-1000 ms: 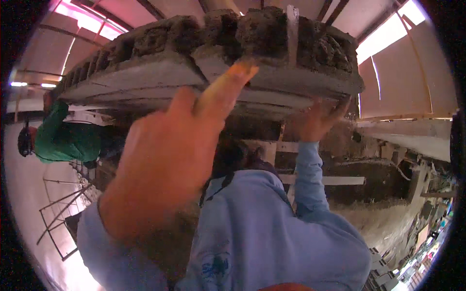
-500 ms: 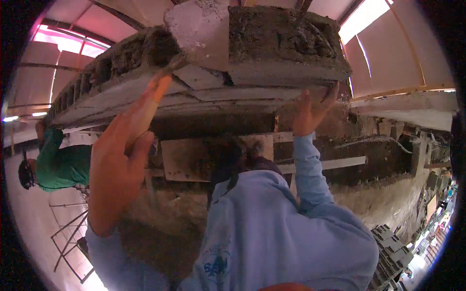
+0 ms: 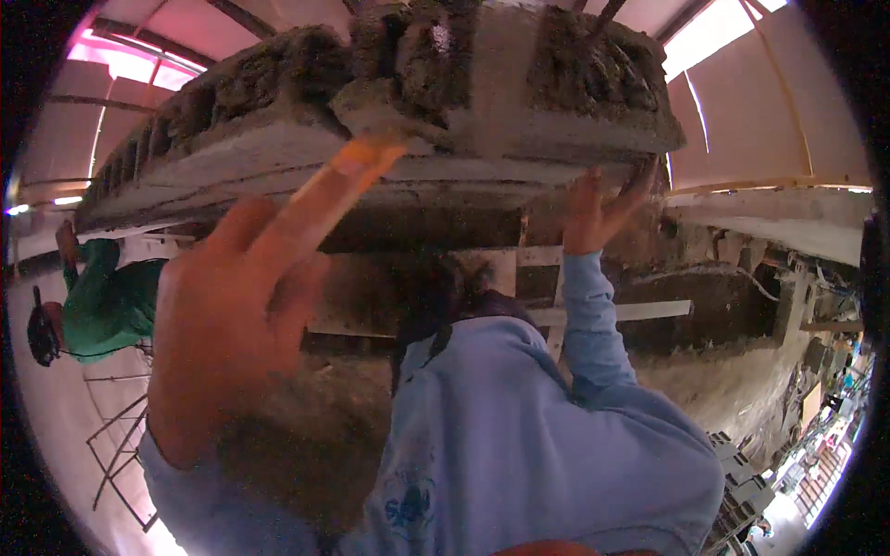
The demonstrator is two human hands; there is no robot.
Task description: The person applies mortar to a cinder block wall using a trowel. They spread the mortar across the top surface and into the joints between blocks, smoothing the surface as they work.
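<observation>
A long, curved slab [image 3: 269, 162] spans the upper part of the view, its face rough with dark mortar and its lower edge smooth and pale grey. My left hand [image 3: 218, 315] is raised close to me, closed round a narrow, orange-tipped tool [image 3: 375, 156]. Motion smears the tool, so its kind does not show. Its far end lies in front of a lump of mortar [image 3: 385, 107] at the slab's edge. My right hand [image 3: 596, 215] reaches up near the slab's right end, thumb and fingers apart. Its fingertips overlap the lower edge; contact is unclear.
At the left, a person in a green top [image 3: 111, 301] has a hand raised near the slab's far end. A dark metal frame [image 3: 116, 454] stands below. White strips [image 3: 640, 313] lie beneath the slab, and grey blocks [image 3: 742, 491] are stacked lower right.
My left hand has swung the tool to the right along the slab's edge. A pale patch on the slab's face now appears farther right and blurred. My right hand stays nearly in place.
</observation>
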